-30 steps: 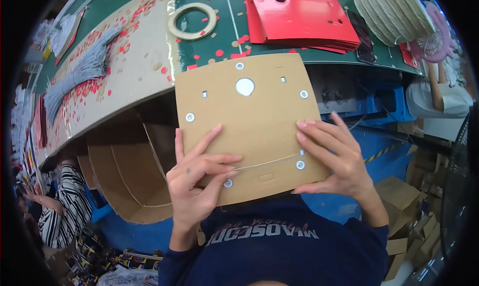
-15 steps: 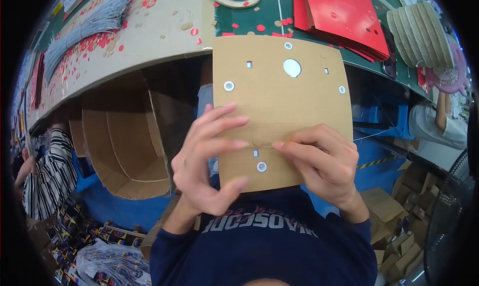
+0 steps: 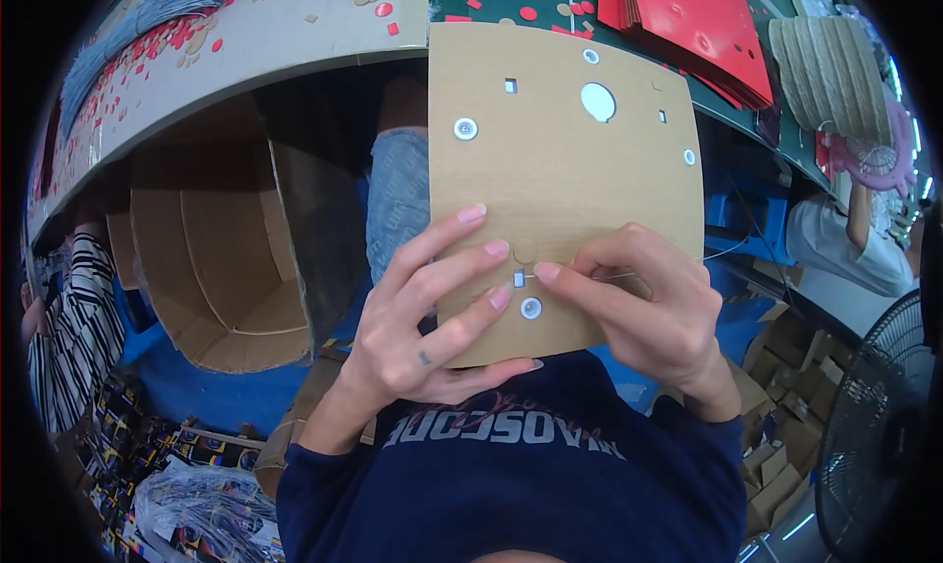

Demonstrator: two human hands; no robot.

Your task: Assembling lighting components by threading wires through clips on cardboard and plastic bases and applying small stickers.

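Observation:
A tan cardboard panel point(image 3: 570, 190) leans between the table edge and my body. It has a large round cut-out point(image 3: 597, 102), small rectangular slots and several white ring-shaped eyelets point(image 3: 466, 129). My right hand point(image 3: 648, 303) pinches a thin pale string point(image 3: 615, 275) between thumb and forefinger. The string's short end points at a rectangular slot point(image 3: 519, 278) above the lowest eyelet point(image 3: 530, 309). My left hand point(image 3: 422, 312) lies on the panel's lower left, its fingers spread and fingertips close to that slot. Its thumb stretches along the panel's lower edge.
Red perforated sheets point(image 3: 688, 28) are stacked on the table, with a large cord spool point(image 3: 830, 77) beside them. Grey wires point(image 3: 138, 37) lie bundled at far left among red scraps. An open carton point(image 3: 211, 239) stands left below; a black fan point(image 3: 869, 435) stands right.
My left hand has come down onto the panel, its fingers now near the slot. The pinched string has moved slightly left relative to the panel, toward the slot. The whole panel sits higher in view.

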